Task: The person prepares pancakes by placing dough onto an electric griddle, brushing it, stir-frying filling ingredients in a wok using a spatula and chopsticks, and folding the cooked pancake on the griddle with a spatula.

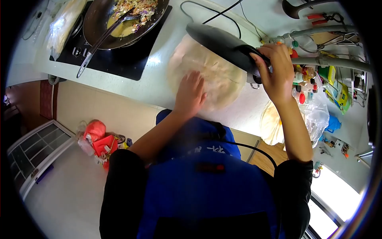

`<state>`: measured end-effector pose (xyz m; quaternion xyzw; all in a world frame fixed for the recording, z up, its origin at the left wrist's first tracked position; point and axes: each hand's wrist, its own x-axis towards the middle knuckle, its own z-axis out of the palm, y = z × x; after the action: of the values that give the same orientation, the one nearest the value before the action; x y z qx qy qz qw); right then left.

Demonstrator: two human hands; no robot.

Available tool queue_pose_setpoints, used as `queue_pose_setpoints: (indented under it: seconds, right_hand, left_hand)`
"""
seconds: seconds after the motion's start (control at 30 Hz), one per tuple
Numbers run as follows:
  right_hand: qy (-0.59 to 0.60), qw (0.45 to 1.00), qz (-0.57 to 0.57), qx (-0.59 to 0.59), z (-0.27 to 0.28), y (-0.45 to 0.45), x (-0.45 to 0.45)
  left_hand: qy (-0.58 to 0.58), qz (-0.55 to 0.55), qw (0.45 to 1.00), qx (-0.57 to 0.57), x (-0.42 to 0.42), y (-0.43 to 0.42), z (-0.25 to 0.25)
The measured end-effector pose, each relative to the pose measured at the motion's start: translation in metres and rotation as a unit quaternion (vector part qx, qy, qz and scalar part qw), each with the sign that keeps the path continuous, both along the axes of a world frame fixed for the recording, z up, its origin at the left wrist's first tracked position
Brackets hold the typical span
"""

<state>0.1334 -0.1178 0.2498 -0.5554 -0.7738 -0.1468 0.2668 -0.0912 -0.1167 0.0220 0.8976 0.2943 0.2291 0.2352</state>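
My left hand (191, 93) rests palm down on a large, round, thin pale pancake (223, 89), its fingers stretched out. The pancake lies on the white counter in front of me. Gripped by its handle in my right hand (276, 67) is a round black pan (219, 44), tilted almost on edge over the far side of the pancake. The pan hides part of the pancake's far edge. Some of my right fingers are hidden behind the handle.
At the upper left, a wok (95, 30) with chopped filling and a spatula (97, 49) stands on a black cooktop (131, 65). Thin flatbreads (272, 125) lie at the right. Bottles (306, 73) crowd the rack, and a black cord (219, 16) runs behind the pan.
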Motion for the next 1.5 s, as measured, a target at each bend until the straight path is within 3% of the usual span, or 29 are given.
queue_pose_setpoints:
  seconds: [0.13, 0.2, 0.3, 0.33, 0.37, 0.53, 0.77, 1.0, 1.5]
  right_hand:
    - [-0.008, 1.000, -0.025, -0.008, 0.010, 0.010, 0.011]
    - [-0.014, 0.996, -0.090, -0.005, 0.023, 0.026, 0.021]
    - [-0.040, 0.996, -0.081, 0.026, 0.032, 0.063, 0.060]
    - [-0.029, 0.982, -0.185, -0.035, 0.048, 0.073, 0.042]
    - [-0.025, 0.978, -0.202, -0.053, 0.048, 0.086, 0.059]
    - [-0.063, 0.956, -0.263, -0.113, 0.059, 0.139, 0.091]
    - [-0.089, 0.949, -0.279, -0.113, 0.049, 0.167, 0.120]
    - [-0.085, 0.951, -0.277, -0.103, 0.046, 0.169, 0.124]
    - [-0.058, 0.954, -0.276, -0.104, 0.056, 0.148, 0.091]
  left_hand:
    - [-0.056, -0.006, 0.997, 0.046, 0.003, 0.019, -0.006]
    - [-0.041, -0.007, 0.996, 0.076, 0.027, 0.038, -0.006]
    - [0.003, -0.014, 0.993, 0.115, 0.072, 0.069, -0.010]
    - [0.025, -0.009, 0.990, 0.139, 0.086, 0.076, -0.013]
    - [0.046, -0.005, 0.986, 0.163, 0.096, 0.081, -0.016]
    - [0.090, 0.008, 0.991, 0.103, 0.119, 0.089, -0.038]
    - [0.123, 0.034, 0.988, 0.092, 0.128, 0.093, -0.031]
    - [0.055, 0.069, 0.990, 0.107, 0.139, 0.090, -0.043]
    - [0.098, 0.083, 0.983, 0.130, 0.143, 0.087, -0.046]
